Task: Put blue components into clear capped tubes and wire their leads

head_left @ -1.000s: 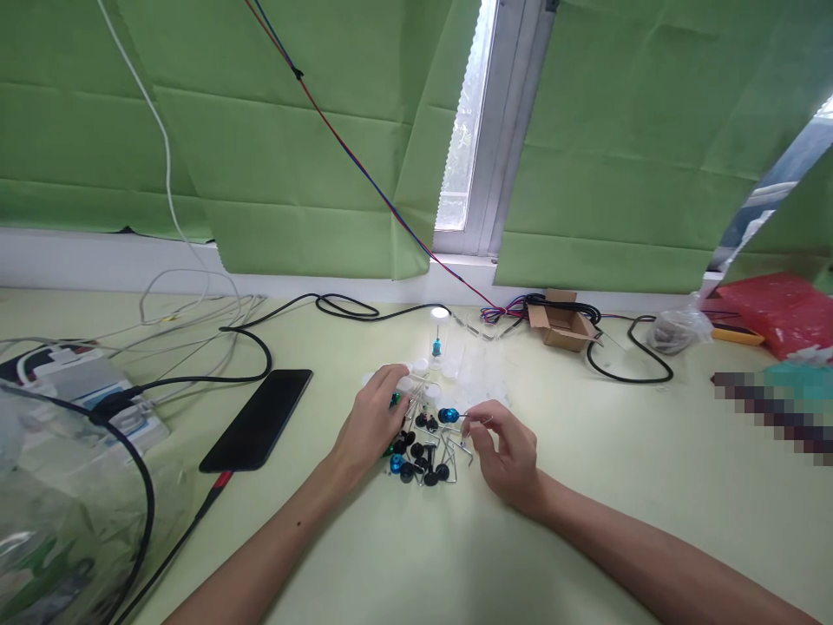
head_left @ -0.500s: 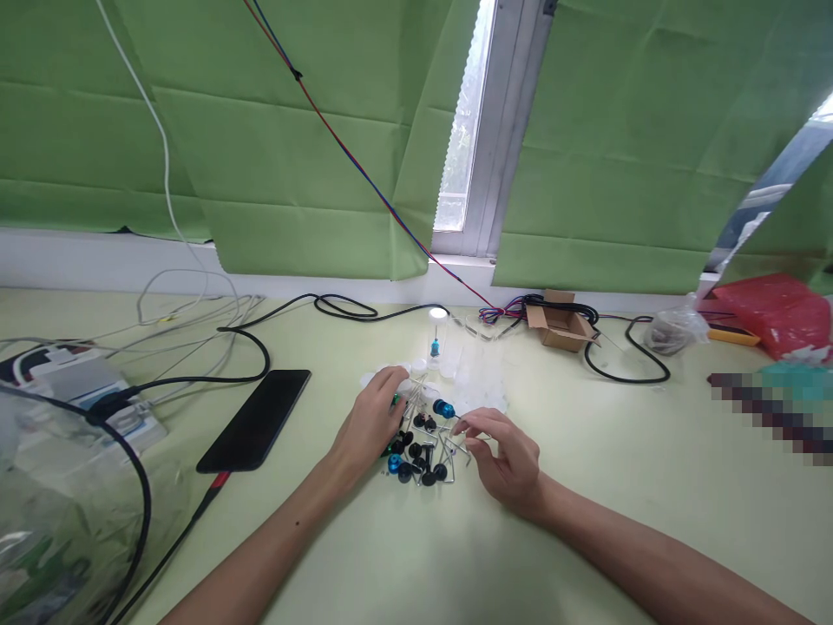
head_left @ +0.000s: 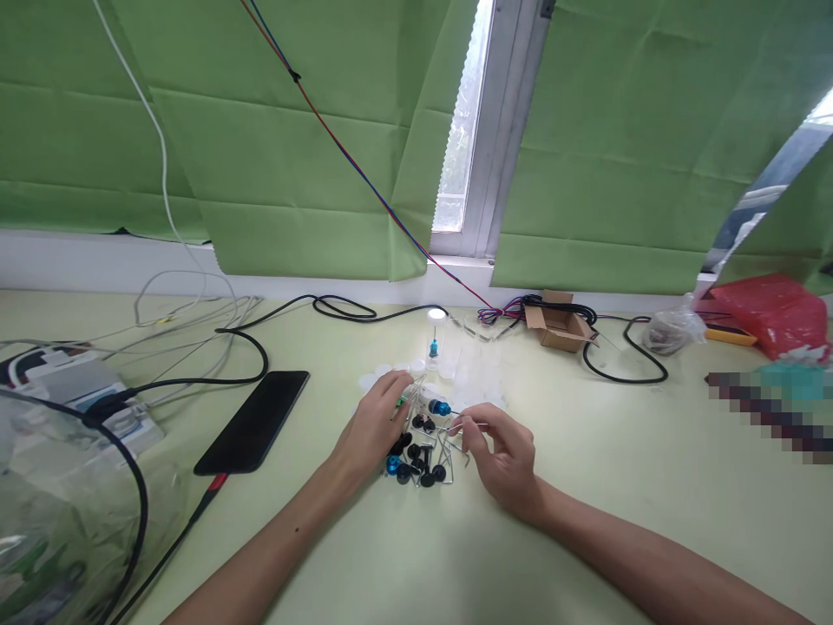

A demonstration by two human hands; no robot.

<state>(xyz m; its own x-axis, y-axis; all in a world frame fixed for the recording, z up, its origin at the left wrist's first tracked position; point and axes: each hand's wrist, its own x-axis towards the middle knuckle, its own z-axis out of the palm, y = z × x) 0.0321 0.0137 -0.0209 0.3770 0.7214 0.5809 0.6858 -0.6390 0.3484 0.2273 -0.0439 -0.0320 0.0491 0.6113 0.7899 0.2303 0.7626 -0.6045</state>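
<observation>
My left hand (head_left: 377,417) curls over the left side of a small pile, its fingers closed around thin metal rods (head_left: 415,392). A bit of green shows by those fingers; their undersides are hidden. My right hand (head_left: 501,447) is in a pinch at the pile's right side, with a thin metal rod (head_left: 478,424) across its fingers. A small blue-handled screwdriver (head_left: 440,407) points its shaft at these fingertips; whether the rod belongs to it I cannot tell. Several black knob-headed pieces (head_left: 427,478), a blue knob (head_left: 393,464) and bent L-shaped metal keys (head_left: 449,473) lie between the hands.
Behind the pile stands a clear tube (head_left: 436,328) with a blue-handled driver inside, beside clear plastic pieces (head_left: 482,378). A black phone (head_left: 253,423) lies left, near cables and a plastic bag (head_left: 97,547). An open cardboard box (head_left: 560,328) and a red bag (head_left: 774,312) sit farther right.
The blue-handled screwdriver has shifted slightly left. My right fingers have drawn closer together, and a thin rod now shows across them. My left hand has barely moved.
</observation>
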